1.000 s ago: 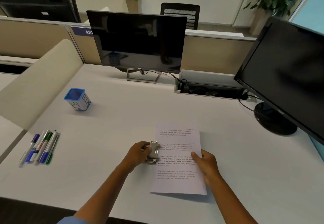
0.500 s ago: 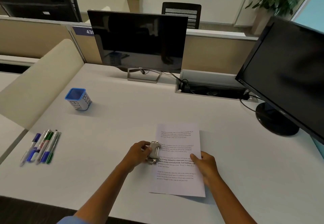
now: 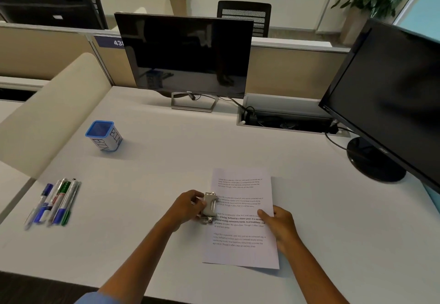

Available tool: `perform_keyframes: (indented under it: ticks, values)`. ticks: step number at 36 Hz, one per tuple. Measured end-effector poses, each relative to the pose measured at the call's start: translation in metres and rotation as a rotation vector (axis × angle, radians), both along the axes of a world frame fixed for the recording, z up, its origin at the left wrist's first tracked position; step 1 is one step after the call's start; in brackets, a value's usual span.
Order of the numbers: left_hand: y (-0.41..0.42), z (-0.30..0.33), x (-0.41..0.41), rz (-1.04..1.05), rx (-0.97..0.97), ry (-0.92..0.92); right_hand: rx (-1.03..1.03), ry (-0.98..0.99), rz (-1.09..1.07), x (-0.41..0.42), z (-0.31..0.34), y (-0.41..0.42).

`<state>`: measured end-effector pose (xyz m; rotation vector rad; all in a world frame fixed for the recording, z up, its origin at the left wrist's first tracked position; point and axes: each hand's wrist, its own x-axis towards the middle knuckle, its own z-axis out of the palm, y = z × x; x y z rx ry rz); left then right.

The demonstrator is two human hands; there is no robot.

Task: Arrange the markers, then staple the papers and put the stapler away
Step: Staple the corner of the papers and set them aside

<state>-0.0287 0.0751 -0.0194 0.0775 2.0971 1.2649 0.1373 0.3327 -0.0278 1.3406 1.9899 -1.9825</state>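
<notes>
White printed papers point(image 3: 242, 251) lie flat on the desk near its front edge. A small grey stapler point(image 3: 210, 206) sits over the middle of their left edge, and my left hand point(image 3: 188, 208) grips it from the left. My right hand point(image 3: 279, 224) presses flat on the right side of the papers, fingers spread on the sheet. Several markers point(image 3: 53, 202) lie side by side in a neat row at the desk's left edge, caps toward me.
A blue-rimmed cup labelled BIN point(image 3: 104, 136) stands at the left middle of the white desk point(image 3: 166, 161). One monitor point(image 3: 184, 56) stands at the back, another monitor point(image 3: 390, 104) at the right. An open cable tray point(image 3: 285, 120) lies between them.
Both hands keep their hold on the stapler and papers. The view has shifted slightly; nothing on the desk has visibly moved.
</notes>
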Motion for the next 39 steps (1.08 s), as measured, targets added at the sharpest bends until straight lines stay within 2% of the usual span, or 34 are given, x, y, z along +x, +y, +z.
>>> perform_keyframes:
  ticks: [4, 8, 10, 15, 20, 39]
  values:
    - [0.003, 0.001, -0.006, -0.002, -0.07, 0.062, 0.005, 0.0, 0.0, -0.001, 0.002, 0.0]
    - [0.012, -0.008, -0.009, 0.034, -0.28, 0.437, 0.0, -0.001, -0.001, -0.002, 0.004, -0.001]
    - [0.02, -0.012, -0.01, 0.078, -0.382, 0.549, 0.005, -0.004, -0.005, -0.002, 0.005, -0.001]
    - [0.047, -0.012, -0.003, 0.183, -0.445, 0.505, 0.011, -0.007, -0.007, -0.003, 0.007, -0.003]
    - [0.057, -0.026, 0.001, 0.133, -0.488, 0.469, 0.017, -0.026, -0.002, -0.003, 0.006, -0.002]
    - [0.049, -0.053, 0.0, 0.062, -0.597, 0.6, 0.014, -0.046, -0.007, -0.007, 0.012, -0.006]
